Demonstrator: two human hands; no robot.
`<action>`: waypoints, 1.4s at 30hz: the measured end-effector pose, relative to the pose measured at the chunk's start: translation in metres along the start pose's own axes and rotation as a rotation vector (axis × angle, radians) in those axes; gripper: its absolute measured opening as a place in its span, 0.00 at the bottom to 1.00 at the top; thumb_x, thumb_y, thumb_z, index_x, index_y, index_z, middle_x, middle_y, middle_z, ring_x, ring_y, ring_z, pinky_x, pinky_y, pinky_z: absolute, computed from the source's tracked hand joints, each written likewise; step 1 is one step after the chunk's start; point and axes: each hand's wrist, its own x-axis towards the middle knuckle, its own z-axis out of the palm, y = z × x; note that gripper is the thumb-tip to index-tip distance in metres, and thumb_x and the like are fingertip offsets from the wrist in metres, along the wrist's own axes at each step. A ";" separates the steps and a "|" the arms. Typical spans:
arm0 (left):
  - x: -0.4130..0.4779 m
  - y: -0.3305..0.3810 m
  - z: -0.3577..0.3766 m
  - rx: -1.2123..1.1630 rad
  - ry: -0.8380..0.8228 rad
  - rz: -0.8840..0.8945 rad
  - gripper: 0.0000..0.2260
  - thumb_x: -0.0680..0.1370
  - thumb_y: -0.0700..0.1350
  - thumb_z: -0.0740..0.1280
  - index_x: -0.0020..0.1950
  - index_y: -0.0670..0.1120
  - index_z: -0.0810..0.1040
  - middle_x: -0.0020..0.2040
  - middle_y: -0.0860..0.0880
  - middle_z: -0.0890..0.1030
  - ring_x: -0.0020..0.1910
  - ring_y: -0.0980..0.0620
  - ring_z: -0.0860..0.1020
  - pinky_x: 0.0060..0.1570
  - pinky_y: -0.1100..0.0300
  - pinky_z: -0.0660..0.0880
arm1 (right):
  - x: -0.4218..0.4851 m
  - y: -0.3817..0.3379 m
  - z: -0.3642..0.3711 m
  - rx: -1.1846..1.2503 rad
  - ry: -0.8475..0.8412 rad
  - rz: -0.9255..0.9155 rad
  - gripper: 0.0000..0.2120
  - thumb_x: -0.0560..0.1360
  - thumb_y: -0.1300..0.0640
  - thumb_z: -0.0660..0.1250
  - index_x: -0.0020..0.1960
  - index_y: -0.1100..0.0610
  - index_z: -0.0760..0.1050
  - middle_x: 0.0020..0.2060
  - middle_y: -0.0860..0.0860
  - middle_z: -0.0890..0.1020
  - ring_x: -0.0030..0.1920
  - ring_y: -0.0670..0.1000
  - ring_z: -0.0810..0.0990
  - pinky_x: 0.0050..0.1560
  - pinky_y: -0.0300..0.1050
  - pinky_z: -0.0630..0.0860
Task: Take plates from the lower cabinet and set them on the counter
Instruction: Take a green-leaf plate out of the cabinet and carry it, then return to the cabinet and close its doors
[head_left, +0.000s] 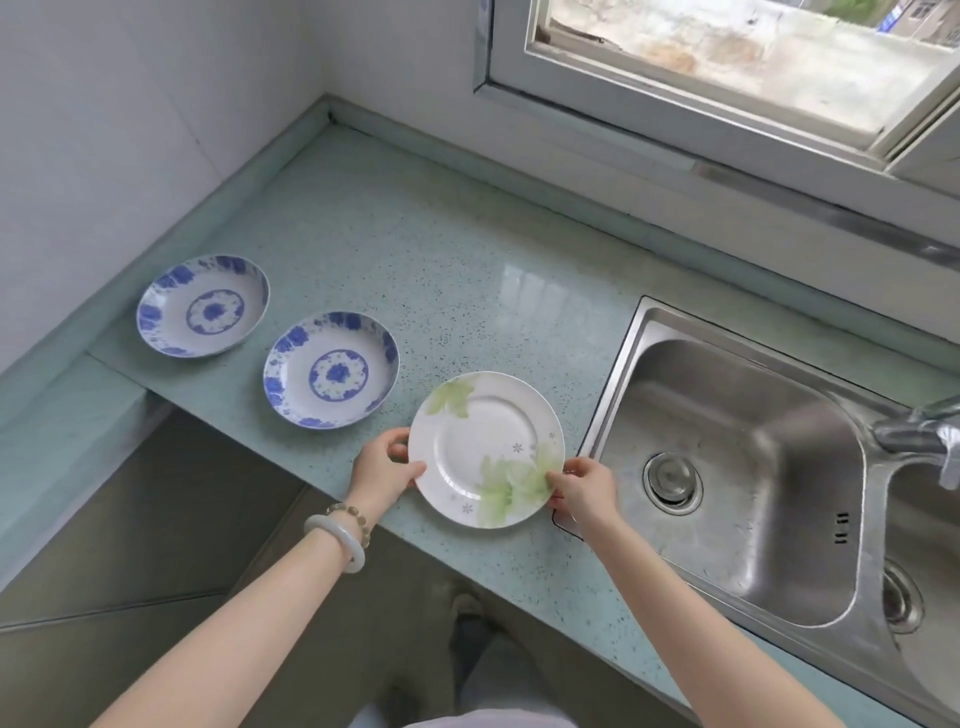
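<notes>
The fingers (402, 451) of the left hand (383, 470) curl around the left rim of a white plate with green leaf print (485, 450), thumb on top of the rim. The right hand (586, 491) pinches the plate's right rim, thumb pressed on the green leaves. Both hands hold this plate low at the front edge of the pale green speckled surface (467, 270); whether it is touching down cannot be told. A pale bangle (337, 538) and a bead bracelet circle the left wrist. To the left, two blue-patterned plates, a nearer one (331, 369) and a farther one (203, 305), lie flat on the surface, apart from each other. A steel sink (727, 467) sits just right of the held plate.
</notes>
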 end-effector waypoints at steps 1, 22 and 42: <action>0.000 0.000 0.001 0.013 0.005 0.002 0.19 0.71 0.32 0.71 0.60 0.45 0.78 0.45 0.47 0.82 0.46 0.49 0.82 0.45 0.52 0.82 | 0.001 0.001 0.000 -0.004 -0.001 -0.001 0.03 0.71 0.68 0.68 0.41 0.61 0.76 0.40 0.58 0.82 0.38 0.57 0.83 0.42 0.51 0.83; -0.041 0.022 -0.029 -0.088 -0.022 0.295 0.44 0.68 0.54 0.75 0.76 0.52 0.52 0.70 0.52 0.65 0.68 0.53 0.67 0.67 0.55 0.66 | -0.035 -0.077 -0.010 -0.218 0.037 -0.591 0.37 0.67 0.54 0.75 0.71 0.48 0.62 0.69 0.47 0.67 0.69 0.48 0.63 0.68 0.45 0.61; -0.224 -0.041 -0.162 -0.432 0.877 0.426 0.46 0.65 0.54 0.77 0.76 0.60 0.53 0.73 0.54 0.65 0.70 0.59 0.68 0.70 0.54 0.66 | -0.185 -0.147 0.151 -0.110 -0.893 -1.005 0.35 0.68 0.66 0.74 0.71 0.53 0.64 0.66 0.48 0.72 0.67 0.43 0.69 0.71 0.47 0.66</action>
